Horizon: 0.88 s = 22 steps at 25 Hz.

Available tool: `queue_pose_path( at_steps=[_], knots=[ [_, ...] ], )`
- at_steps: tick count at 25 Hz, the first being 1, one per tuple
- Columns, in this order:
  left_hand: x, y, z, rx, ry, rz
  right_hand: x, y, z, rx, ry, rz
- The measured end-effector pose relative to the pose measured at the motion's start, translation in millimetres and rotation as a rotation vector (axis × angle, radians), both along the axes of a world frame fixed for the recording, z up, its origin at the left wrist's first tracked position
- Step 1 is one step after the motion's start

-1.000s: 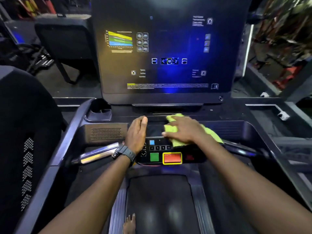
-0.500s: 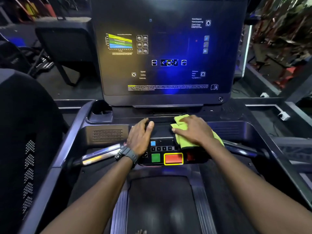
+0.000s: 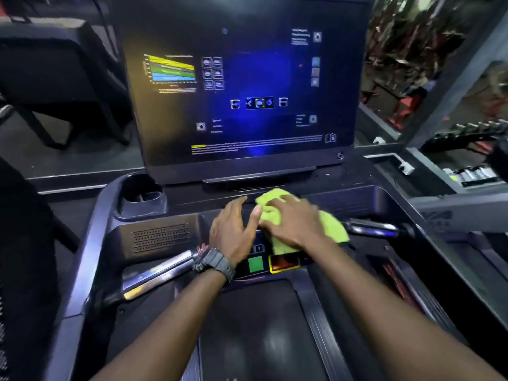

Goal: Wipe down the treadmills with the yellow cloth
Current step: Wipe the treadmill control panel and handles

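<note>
The right hand (image 3: pixel 292 222) lies flat, fingers spread, pressing the crumpled yellow-green microfibre cloth (image 3: pixel 277 213) onto the middle of the black plastic treadmill console (image 3: pixel 159 237), just behind the green start button (image 3: pixel 256 264) and red stop button (image 3: pixel 284 263). The left hand (image 3: pixel 233 232) rests beside it, fingers straight and relaxed, grasping nothing, its fingertips touching the cloth's edge. The cloth looks light, soft and limp; it will likely bunch and slide easily on smooth plastic, so a flat palm over its centre should control it best.
</note>
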<state>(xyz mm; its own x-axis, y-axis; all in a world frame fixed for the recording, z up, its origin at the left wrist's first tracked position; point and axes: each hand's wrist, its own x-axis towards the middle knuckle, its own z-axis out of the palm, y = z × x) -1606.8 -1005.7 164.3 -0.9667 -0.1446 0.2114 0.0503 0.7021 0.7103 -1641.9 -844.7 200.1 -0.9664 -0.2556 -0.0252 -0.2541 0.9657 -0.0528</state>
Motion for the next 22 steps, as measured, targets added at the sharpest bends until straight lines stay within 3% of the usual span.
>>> queue_pose_path(
  at_steps=[3, 8, 13, 19, 22],
  knots=[
    [-12.3, 8.6, 3.4, 0.008, 0.053, -0.081, 17.1, -25.3, -0.6, -0.082, -0.001, 0.186],
    [-27.2, 52.3, 6.9, -0.016, 0.041, -0.367, 6.7, 84.3, -15.7, -0.158, 0.117, -0.049],
    [-54.1, 113.8, 7.8, -0.184, -0.006, -0.456, -2.5, 110.8, -30.8, -0.43, 0.181, -0.241],
    [-101.4, 190.0, 5.0, -0.38, -0.092, -0.58, -18.3, 246.8, -65.0, -0.146, 0.284, -0.443],
    [-120.0, 220.1, 1.1, -0.375, -0.133, -0.608, -26.2, 244.1, -73.4, -0.308, 0.359, -0.462]
  ],
)
